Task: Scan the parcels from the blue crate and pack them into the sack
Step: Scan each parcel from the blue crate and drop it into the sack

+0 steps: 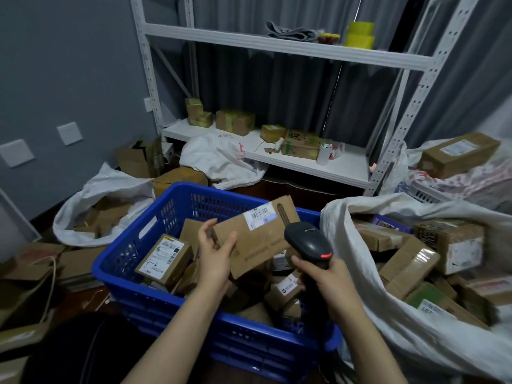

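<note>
My left hand [216,252] grips the left edge of a flat brown cardboard parcel [256,235] and holds it tilted above the blue crate [177,199]. The parcel's white barcode label [260,214] faces up, with a bluish glow at its right end. My right hand [329,284] is closed around the handle of a black barcode scanner [309,242], whose head sits just below the parcel's right corner. The crate holds several more cardboard parcels, among them a labelled box [163,257] marked by hand. A white sack [349,217] lies open to the right with several parcels inside.
A white metal shelf [304,159] at the back carries small boxes and a white cup. Another open white sack [105,184] with boxes lies to the left. Flattened cardboard [30,273] covers the floor at left. A long labelled box [460,153] rests at far right.
</note>
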